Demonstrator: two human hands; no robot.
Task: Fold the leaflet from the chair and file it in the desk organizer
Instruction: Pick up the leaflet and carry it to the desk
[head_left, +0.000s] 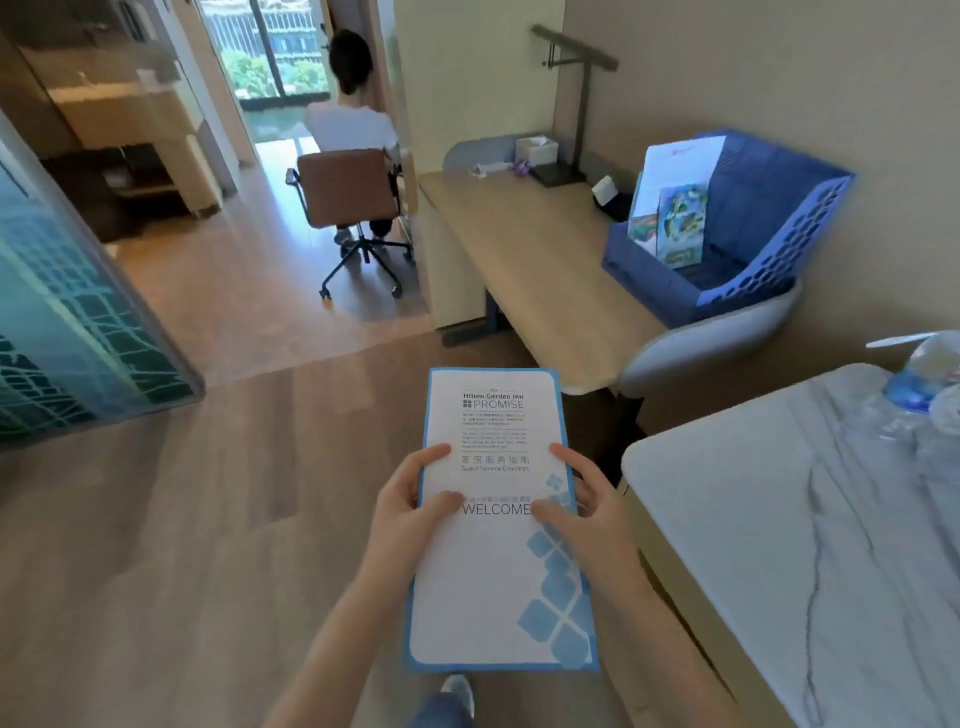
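Head view: leaflet (498, 519), white w/ blue border, printed "WELCOME", held flat at 6 o'clock, above wood floor (182, 519). Left hand (410, 514) clamped on its left edge, thumb on top; right hand (587, 509) clamped on right edge, same grip. Blue desk organizer (737, 228) at 2 o'clock on desk (524, 260), papers standing in it, well apart from leaflet. Marble-top table (779, 519) at 4 o'clock. Person on brown office chair (348, 187) at 11 o'clock.
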